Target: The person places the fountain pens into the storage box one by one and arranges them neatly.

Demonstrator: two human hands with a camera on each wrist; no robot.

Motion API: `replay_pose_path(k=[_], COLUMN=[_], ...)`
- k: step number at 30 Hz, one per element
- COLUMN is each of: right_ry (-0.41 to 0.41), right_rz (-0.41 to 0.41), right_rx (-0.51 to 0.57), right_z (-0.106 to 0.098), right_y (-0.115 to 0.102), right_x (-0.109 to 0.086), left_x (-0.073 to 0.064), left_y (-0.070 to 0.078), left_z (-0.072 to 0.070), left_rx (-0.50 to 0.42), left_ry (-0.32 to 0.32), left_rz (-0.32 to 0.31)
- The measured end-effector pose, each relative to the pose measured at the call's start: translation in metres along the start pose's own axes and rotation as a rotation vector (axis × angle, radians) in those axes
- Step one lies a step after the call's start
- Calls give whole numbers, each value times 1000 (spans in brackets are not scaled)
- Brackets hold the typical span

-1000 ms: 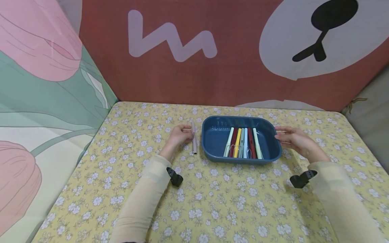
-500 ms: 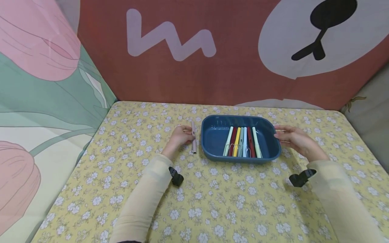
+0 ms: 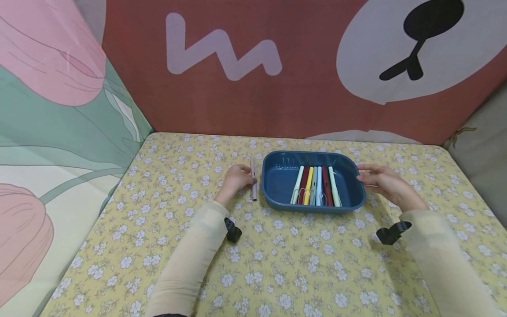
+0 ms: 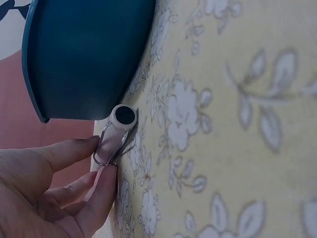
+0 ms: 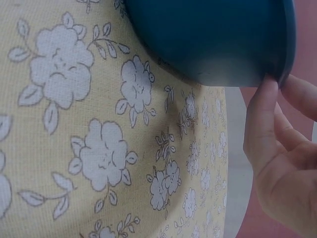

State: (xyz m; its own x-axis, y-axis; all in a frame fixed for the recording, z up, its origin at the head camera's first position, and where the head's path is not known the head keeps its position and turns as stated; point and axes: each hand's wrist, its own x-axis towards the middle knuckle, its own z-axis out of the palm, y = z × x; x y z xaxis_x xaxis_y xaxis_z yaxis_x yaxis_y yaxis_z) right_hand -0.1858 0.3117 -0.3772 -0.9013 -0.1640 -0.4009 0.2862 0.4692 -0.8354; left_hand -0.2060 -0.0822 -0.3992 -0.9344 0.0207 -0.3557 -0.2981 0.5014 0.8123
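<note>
A pale pink pen (image 3: 254, 187) stands out just left of a dark blue tray (image 3: 277, 206), lying lengthwise away from me. My left hand (image 3: 236, 179) pinches it between thumb and fingers. The left wrist view shows the dark round end of the pen (image 4: 115, 130) and its wire clip, close by the tray wall. At the tray's right end, my right hand (image 3: 386, 184) grips the rim between thumb and fingertips, as the right wrist view shows at the tray corner (image 5: 247, 59). Inside the tray, several pens (image 3: 313, 185) lie side by side: light green, dark red, yellow, grey-green and light blue.
A yellow floral cloth (image 3: 253, 264) covers the table. Behind it rises a reddish-brown printed backdrop (image 3: 237, 105), with a tulip-print panel (image 3: 59, 132) on the left and a grey fabric side (image 3: 483, 127) at the right.
My left hand has shifted slightly right, its thumb crossing farther over the pink pen, which appears to have rolled a little. The right hand and tray hold their places.
</note>
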Motion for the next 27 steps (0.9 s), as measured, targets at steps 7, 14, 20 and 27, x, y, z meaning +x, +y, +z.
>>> replay_pose_path(k=[7, 14, 20, 27], right_ry=[4, 6, 1, 4], right_rz=[0, 6, 6, 4], right_rx=[5, 1, -4, 6], right_z=[0, 1, 0, 1], right_y=[0, 0, 0, 0], right_x=[-1, -1, 0, 0], left_x=[1, 3, 5, 4], left_y=[-1, -4, -4, -3], left_z=[2, 0, -4, -11], left_rx=[-24, -159, -264, -353], left_ry=[-13, -57, -82, -78], left_rz=[2, -33, -80, -77])
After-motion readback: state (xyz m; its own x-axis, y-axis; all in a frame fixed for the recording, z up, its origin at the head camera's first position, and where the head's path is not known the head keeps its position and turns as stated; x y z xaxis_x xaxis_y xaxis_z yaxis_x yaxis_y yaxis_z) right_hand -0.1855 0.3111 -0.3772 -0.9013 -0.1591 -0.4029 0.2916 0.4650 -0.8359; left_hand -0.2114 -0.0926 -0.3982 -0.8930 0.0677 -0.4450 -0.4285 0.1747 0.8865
